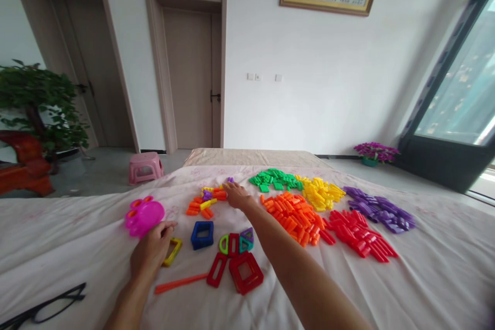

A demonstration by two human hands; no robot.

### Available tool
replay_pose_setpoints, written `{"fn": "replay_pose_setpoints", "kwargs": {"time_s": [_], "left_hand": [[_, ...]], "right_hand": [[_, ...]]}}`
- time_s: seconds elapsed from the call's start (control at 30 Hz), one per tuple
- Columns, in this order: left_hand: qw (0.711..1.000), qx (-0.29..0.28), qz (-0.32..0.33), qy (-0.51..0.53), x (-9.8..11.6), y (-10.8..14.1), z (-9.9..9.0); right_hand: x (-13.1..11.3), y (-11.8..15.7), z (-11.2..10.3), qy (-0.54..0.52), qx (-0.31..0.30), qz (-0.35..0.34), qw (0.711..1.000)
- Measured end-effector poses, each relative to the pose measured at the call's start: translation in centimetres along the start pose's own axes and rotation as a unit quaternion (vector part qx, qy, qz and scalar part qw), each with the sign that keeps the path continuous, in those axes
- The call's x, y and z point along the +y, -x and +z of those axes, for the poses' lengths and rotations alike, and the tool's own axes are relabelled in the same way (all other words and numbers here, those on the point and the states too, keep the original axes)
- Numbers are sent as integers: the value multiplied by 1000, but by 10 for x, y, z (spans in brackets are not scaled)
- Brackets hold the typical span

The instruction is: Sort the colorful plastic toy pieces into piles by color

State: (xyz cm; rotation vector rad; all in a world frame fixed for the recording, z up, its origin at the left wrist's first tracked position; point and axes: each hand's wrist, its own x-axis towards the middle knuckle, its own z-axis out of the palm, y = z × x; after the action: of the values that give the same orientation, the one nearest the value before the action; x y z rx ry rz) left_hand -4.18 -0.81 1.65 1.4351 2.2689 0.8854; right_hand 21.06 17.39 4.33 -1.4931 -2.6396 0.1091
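My right hand reaches to the far side of a small mixed group of orange, yellow and purple plastic blocks. Its fingers are drawn together and point down; what they hold, if anything, is too small to make out. A purple block lies just beyond the fingertips. On the cloth, my left hand rests with fingers loosely stretched and nothing visible in them. It lies between a magenta paw-shaped dish and a yellow square frame, which it partly covers.
Sorted piles of green, yellow, orange, red and purple blocks lie to the right. Nearer are blue frames, red frames, orange sticks and eyeglasses.
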Motion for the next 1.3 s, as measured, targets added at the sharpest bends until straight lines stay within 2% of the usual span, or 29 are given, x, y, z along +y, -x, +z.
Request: {"fn": "replay_pose_setpoints", "kwargs": {"time_s": [0.2,0.47,0.63,0.8,0.93,1.07,1.2,1.3], "left_hand": [[1000,-4,-4,14,-1,-1,0],[1000,-15,2,18,-2,-2,1],[1000,-9,7,13,1,2,-2],[1000,-4,11,17,1,1,-2],[1000,-14,12,18,-2,-1,-1],[1000,-25,2,16,-5,-3,0],[999,-31,1,13,-8,-7,1],[999,-39,-3,15,-11,-9,2]], "right_hand": [[1,19,-6,10,17,10,1000],[3,80,-10,7,59,62,996],[7,112,-2,-57,78,68,993],[11,124,5,-130,114,68,983],[17,126,-3,-182,171,104,963],[42,127,-31,-213,263,149,929],[89,137,-61,-234,346,223,881],[127,154,-72,-211,377,304,849]]}}
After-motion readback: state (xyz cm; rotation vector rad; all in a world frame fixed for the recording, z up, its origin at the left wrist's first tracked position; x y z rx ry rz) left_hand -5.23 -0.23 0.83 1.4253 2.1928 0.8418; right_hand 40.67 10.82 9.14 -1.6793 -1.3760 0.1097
